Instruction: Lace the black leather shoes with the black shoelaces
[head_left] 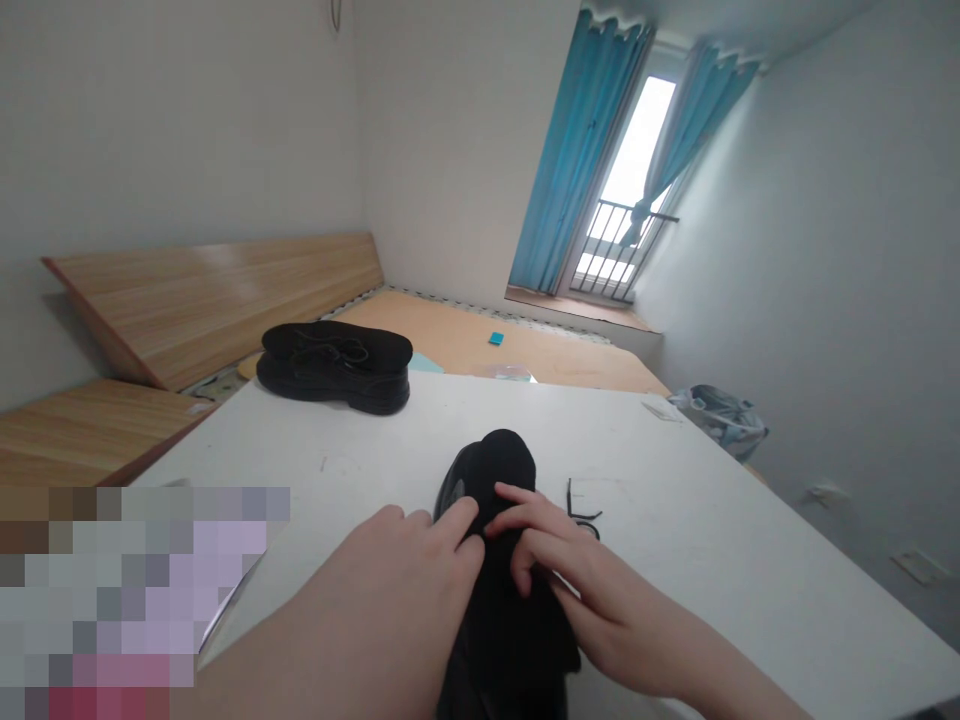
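Observation:
A black shoe [450, 480] lies lengthwise in front of me on the white table, its near end cut off by the bottom of the view. Along its top runs a flat, matte black piece [508, 455] with a rounded far end; whether this is an insole or the tongue I cannot tell. My left hand [427, 555] grips the shoe's left side, thumb and forefinger close together. From the right, my right hand [559, 560] curls its fingers onto the black upper. A black shoelace [581, 510] sticks out beside the right hand.
The second black shoe [334, 385] stands at the white table's [675, 520] far left. Beyond the table is a tan surface [450, 320] with a small blue item [496, 339]. A bag-lined bin [724, 415] stands off the right edge. Wooden boards [247, 300] lean at left.

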